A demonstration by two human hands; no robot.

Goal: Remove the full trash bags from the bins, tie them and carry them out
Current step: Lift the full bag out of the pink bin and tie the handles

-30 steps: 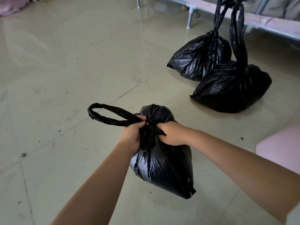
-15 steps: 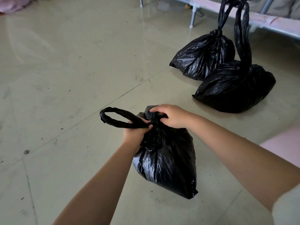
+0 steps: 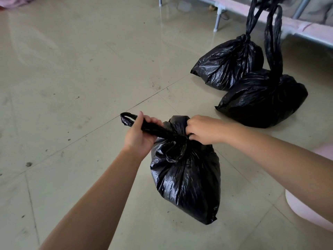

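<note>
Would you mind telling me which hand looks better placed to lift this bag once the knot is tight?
Probably the left hand: it already grips the twisted loop, a ready carrying handle. The right hand only pinches the bag at its neck.

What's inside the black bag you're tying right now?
Cannot tell. The near bag is opaque black plastic and bulges as if full; its contents are covered. The left hand grips its twisted handle loop and the right hand grips the neck.
</note>
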